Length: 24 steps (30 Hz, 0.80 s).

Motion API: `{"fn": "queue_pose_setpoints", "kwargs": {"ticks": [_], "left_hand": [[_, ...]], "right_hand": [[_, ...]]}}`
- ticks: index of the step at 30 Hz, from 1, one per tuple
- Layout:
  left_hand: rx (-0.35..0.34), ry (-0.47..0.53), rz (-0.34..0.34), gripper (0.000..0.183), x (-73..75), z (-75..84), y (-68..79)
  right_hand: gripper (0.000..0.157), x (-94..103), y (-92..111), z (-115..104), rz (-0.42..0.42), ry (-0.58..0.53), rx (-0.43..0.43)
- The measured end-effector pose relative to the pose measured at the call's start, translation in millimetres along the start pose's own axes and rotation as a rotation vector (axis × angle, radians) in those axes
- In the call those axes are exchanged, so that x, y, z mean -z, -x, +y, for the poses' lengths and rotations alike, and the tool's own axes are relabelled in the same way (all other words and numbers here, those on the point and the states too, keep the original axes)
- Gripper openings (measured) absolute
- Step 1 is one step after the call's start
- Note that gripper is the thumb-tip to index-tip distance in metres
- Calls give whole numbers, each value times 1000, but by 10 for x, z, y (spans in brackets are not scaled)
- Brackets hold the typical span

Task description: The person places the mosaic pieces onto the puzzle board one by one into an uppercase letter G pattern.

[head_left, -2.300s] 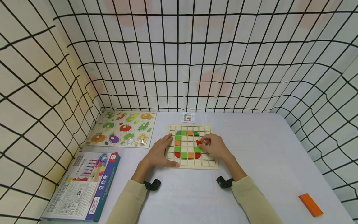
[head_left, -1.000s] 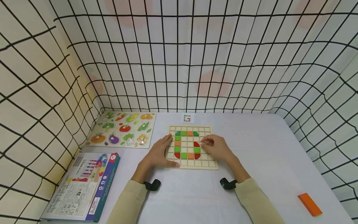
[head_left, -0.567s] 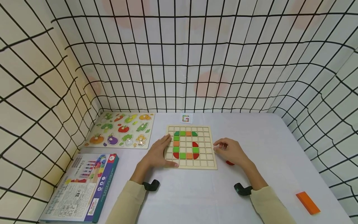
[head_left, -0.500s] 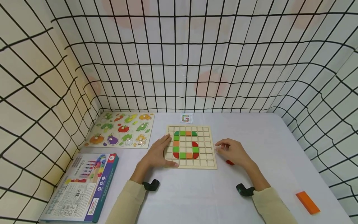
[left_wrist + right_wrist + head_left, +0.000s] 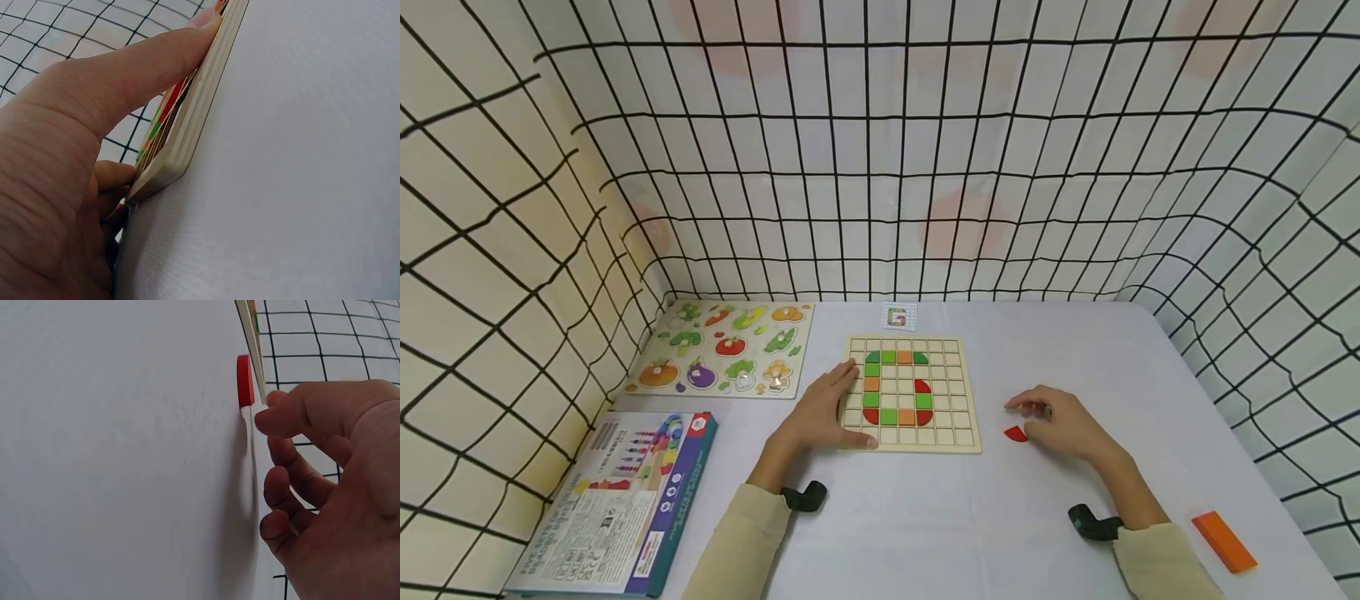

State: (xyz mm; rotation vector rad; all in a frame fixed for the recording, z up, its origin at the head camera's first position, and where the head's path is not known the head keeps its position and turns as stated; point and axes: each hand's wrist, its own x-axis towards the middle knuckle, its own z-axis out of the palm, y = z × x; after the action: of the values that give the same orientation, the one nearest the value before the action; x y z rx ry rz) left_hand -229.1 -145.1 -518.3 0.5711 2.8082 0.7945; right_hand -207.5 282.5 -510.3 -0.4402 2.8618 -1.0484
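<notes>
My left hand point(image 5: 823, 414) rests at the near-left corner of a wooden grid board point(image 5: 955, 433). Its thumb point(image 5: 150, 65) lies over the near edge, and its other fingers touch the left side. Green, orange and red tiles on the board form an angular ring with a gap at the upper right; a rounded red tile point(image 5: 922, 387) sits just below this gap. Right of the board, a loose red quarter-round tile point(image 5: 1016, 434) lies on the table, also seen as a red tile point(image 5: 244, 381) in the right wrist view. My right hand point(image 5: 1063, 422) hovers beside it, fingers loosely bent, holding nothing.
A small pattern card point(image 5: 898, 317) lies behind the board. At left are a vegetable puzzle board point(image 5: 756, 343) and a flat printed box point(image 5: 613, 500). An orange block point(image 5: 1225, 542) lies at the front right of the white table. Black wire grids point(image 5: 880, 175) surround the table.
My right hand put the red tile it held into the board, let go, and moved right off the board to the loose red tile, now uncovered. The left hand stayed in place.
</notes>
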Motion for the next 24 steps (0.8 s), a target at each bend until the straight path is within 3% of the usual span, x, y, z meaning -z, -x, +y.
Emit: {"fn": "queue_pose_setpoints", "kwargs": {"ticks": [15,24], "left_hand": [[0,5,1,127,9,4,7],[-8,11,0,126,3,-5,5]], "right_hand": [[37,-20,14,-37,-120,-1,98],[34,-46,-39,-97,-127,8,134]]}}
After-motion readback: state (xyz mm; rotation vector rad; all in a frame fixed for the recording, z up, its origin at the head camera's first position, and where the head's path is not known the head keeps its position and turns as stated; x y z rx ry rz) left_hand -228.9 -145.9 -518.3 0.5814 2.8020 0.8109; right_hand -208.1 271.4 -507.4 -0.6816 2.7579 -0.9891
